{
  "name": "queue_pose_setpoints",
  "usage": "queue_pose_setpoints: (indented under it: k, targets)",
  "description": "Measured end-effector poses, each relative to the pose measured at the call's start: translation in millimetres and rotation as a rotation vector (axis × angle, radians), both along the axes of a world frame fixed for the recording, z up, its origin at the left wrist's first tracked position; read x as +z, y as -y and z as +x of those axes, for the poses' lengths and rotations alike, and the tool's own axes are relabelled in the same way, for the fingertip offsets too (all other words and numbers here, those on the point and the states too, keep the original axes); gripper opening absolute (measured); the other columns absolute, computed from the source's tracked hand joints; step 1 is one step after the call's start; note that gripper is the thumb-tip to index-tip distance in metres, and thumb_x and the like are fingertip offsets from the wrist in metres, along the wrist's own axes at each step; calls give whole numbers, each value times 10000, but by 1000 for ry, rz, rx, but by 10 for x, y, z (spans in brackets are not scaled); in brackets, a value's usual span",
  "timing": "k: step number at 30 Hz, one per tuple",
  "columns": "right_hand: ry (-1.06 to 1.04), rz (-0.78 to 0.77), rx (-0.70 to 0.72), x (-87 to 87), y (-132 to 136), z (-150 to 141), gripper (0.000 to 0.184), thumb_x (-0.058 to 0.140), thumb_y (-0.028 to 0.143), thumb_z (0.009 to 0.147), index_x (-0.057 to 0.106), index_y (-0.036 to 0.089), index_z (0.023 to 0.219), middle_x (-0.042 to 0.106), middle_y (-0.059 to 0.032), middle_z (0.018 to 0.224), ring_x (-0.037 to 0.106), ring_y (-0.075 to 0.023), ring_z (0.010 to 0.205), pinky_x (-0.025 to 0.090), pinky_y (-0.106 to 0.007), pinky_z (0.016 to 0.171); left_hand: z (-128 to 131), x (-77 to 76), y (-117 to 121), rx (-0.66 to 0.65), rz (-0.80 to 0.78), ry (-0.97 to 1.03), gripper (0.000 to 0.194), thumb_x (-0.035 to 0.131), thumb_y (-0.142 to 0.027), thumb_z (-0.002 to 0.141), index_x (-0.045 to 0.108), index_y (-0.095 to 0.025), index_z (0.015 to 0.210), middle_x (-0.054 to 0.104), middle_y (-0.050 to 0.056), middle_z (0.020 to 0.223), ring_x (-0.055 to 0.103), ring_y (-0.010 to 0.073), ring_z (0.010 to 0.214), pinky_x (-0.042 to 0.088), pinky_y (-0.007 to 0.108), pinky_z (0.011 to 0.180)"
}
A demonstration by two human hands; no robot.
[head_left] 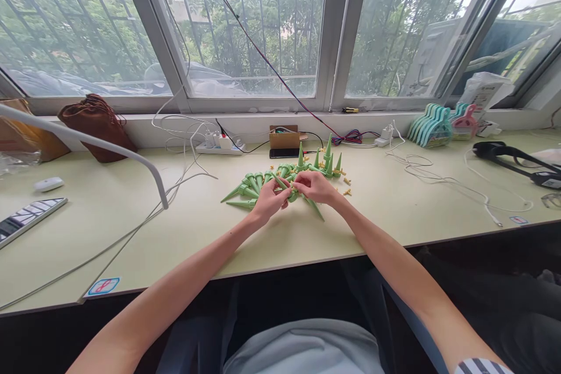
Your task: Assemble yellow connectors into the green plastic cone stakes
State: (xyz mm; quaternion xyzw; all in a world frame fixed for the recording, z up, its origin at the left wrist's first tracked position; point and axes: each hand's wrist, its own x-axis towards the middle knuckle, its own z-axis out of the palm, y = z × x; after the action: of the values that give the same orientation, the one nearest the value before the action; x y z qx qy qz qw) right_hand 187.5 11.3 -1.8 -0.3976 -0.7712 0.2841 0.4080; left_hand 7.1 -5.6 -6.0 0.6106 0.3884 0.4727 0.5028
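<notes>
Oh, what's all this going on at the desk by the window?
A person is working on small plastic parts with both bare hands. The left hand holds a green spike, and the right hand meets it, fingertips close together; exactly what they pinch is too small to tell. Around them on the desk, more green spikes lie or stand upright, with little yellow pieces scattered near the right hand.

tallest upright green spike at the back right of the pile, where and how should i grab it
The upright green spike is probably best pinched midway up its taper, coming down from above: it stands point up and rises over the neighbouring green spikes crowding its base. Its narrow tip would likely slip.
</notes>
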Motion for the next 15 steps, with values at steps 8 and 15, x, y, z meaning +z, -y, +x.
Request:
queue_pose_setpoints:
  k: [8, 15]
  targets:
    - [-11, -66, 2, 67, 51, 3, 182, 586, 319, 827, 598, 162, 735, 563, 18, 568, 502, -104, 495, 382, -232, 510, 1, -57, -7, -10, 202, -94, 191, 665, -285, 776, 527, -175, 850, 592, 0, 787, 523, 72, 487, 427, 217, 434]
    - [-48, -159, 2, 91, 83, -14, 184, 583, 313, 826, 578, 169, 712, 545, 38, 513, 483, -86, 416, 372, -214, 459, -17, -98, -6, 42, 460, -290, 71, 573, -225, 834, 560, -177, 885, 574, -14, 731, 518, 86, 541, 459, 215, 525]
